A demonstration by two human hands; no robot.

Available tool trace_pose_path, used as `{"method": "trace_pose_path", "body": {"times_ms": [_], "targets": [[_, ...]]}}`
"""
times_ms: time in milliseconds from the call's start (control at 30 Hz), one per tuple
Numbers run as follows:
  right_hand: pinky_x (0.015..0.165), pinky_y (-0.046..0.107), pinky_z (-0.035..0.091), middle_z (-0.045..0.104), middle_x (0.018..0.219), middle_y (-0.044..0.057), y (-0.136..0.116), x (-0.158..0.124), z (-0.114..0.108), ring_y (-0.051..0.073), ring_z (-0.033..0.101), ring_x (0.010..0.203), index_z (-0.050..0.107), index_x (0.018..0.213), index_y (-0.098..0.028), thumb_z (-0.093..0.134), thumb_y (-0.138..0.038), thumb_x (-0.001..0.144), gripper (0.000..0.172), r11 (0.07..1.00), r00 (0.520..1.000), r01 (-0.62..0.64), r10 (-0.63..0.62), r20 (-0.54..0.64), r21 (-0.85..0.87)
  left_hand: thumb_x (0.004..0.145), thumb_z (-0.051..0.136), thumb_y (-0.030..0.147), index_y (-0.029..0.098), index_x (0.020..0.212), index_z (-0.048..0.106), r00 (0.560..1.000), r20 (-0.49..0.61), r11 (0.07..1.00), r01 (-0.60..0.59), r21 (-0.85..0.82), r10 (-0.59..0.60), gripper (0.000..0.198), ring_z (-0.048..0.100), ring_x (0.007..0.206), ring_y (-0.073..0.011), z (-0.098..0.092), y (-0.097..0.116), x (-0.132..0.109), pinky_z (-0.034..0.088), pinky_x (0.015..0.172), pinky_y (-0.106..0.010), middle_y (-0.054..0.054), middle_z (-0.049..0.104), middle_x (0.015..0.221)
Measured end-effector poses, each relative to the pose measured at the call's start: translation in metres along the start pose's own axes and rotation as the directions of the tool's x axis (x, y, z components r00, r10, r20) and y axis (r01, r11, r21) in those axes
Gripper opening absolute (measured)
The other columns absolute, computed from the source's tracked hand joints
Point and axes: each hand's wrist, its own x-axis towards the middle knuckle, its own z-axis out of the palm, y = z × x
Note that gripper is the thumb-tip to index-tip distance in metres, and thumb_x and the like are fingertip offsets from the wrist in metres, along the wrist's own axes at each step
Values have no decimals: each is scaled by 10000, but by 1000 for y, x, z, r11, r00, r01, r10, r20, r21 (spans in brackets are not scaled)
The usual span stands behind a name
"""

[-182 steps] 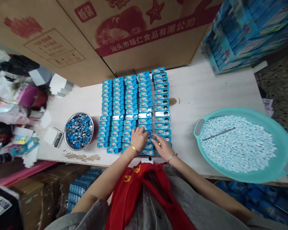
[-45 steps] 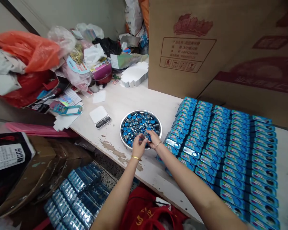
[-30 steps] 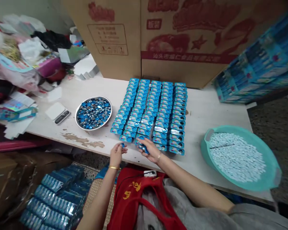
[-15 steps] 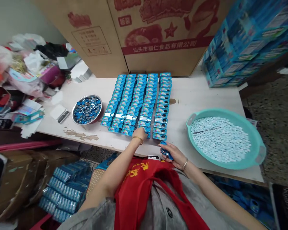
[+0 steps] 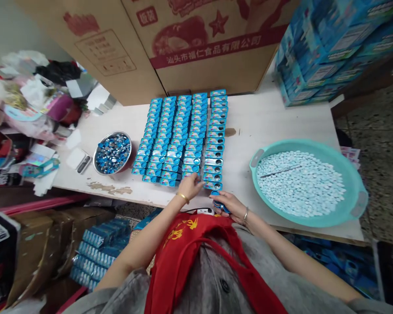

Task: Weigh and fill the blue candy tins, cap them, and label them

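Note:
My left hand (image 5: 190,186) is at the near end of the fourth row of small blue boxes (image 5: 192,154), fingers curled; anything pinched in them is hidden. My right hand (image 5: 232,205) grips several blue-and-silver round caps (image 5: 221,206), just in front of the rightmost row of boxes (image 5: 213,155). Dark round openings show on many boxes in that row, while the boxes in the other rows have blue discs on top. On the left, a metal bowl (image 5: 129,160) holds many similar caps (image 5: 113,152).
A turquoise basin (image 5: 353,185) of pale tablets (image 5: 301,185), a thin stick lying on them, stands at the right. Large cartons (image 5: 212,74) rise behind the rows. Blue packs (image 5: 317,65) are stacked at the back right. Bags and papers (image 5: 36,109) clutter the left.
My left hand has drawn back slightly from the fourth row and turned toward the right hand. The right hand keeps hold of the caps. The view has shifted a little.

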Motion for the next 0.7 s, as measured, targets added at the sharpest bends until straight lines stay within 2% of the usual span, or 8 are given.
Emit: {"method": "trace_pose_path", "body": {"times_ms": [67, 100, 167, 233, 300, 400, 567, 700], "targets": [[280, 152, 187, 511, 485, -62, 0, 1, -1, 67, 437, 362, 529, 787, -189, 706, -363, 640, 289, 1000, 1000, -2, 2, -1, 1, 772, 606, 344, 189, 1026, 606, 982, 38, 955, -171, -241, 185, 298, 605, 743, -120, 10, 8, -10, 459, 689, -218, -18, 656, 891], [281, 152, 188, 507, 474, -63, 0, 1, -1, 68, 434, 361, 535, 786, -188, 707, -349, 638, 278, 1000, 1000, -4, 4, -3, 2, 753, 619, 298, 177, 981, 618, 968, 51, 920, -215, -326, 244, 259, 594, 709, -104, 16, 12, -12, 457, 665, -203, -4, 653, 859], [284, 153, 190, 503, 465, -62, 0, 1, -3, 70, 433, 365, 549, 781, -183, 713, -319, 625, 264, 1000, 1000, -11, 11, -7, 8, 740, 600, 218, 156, 849, 629, 964, 73, 909, -215, -357, 257, 128, 580, 679, -89, 24, 19, -12, 453, 644, -187, 17, 641, 777], [292, 150, 194, 517, 489, -54, -1, -1, -7, 71, 445, 383, 563, 789, -178, 726, -290, 605, 270, 1000, 1000, -17, 17, -12, 25, 765, 548, 183, 154, 804, 615, 979, 58, 942, -171, -289, 195, 83, 573, 675, -86, 30, 25, -6, 450, 642, -185, 23, 627, 731], [304, 144, 205, 537, 532, -45, -3, -3, -13, 67, 453, 408, 574, 810, -177, 732, -266, 591, 285, 998, 1000, -12, 14, -22, 61, 786, 519, 175, 162, 837, 605, 990, 27, 966, -132, -221, 141, 101, 579, 704, -99, 32, 30, 3, 450, 663, -200, 11, 631, 754], [320, 136, 215, 568, 599, -25, -7, -7, -26, 58, 458, 444, 571, 826, -179, 728, -255, 593, 290, 991, 999, 16, -9, -53, 134, 764, 569, 197, 176, 812, 608, 997, 16, 994, -68, -82, 69, 66, 602, 794, -154, 33, 39, 17, 451, 726, -252, -26, 647, 794], [326, 122, 192, 588, 622, -16, -10, -8, -37, 50, 448, 451, 527, 805, -194, 730, -287, 607, 299, 966, 992, 77, -50, -115, 248, 719, 654, 304, 155, 765, 647, 996, 84, 990, 15, 137, -27, 156, 619, 924, -275, 34, 55, 38, 453, 790, -351, -134, 669, 905], [317, 119, 166, 604, 613, -15, -12, -2, -38, 48, 433, 423, 496, 782, -206, 722, -333, 626, 303, 947, 987, 109, -66, -149, 302, 701, 682, 338, 131, 785, 663, 991, 126, 974, 13, 228, -43, 225, 615, 956, -301, 31, 60, 47, 448, 809, -366, -171, 664, 943]]}}
